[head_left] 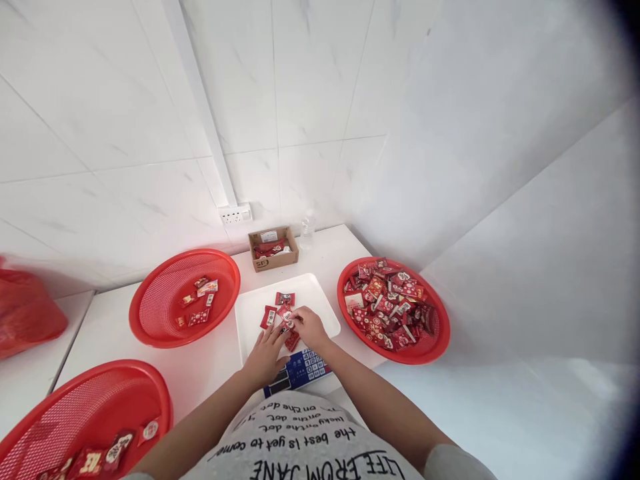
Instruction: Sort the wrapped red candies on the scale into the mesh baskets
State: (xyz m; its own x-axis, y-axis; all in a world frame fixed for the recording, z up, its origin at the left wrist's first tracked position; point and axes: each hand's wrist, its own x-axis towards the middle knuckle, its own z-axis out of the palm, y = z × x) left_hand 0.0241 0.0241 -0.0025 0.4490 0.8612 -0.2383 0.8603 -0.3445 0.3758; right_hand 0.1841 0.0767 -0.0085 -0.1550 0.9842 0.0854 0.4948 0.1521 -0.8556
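The right hand's fingers bunch at a red packet on the white tray; I can't tell if they grip it. The left hand, fingers spread, partly hides the packets. Round about sit red baskets, a brown box and a clear bottle.
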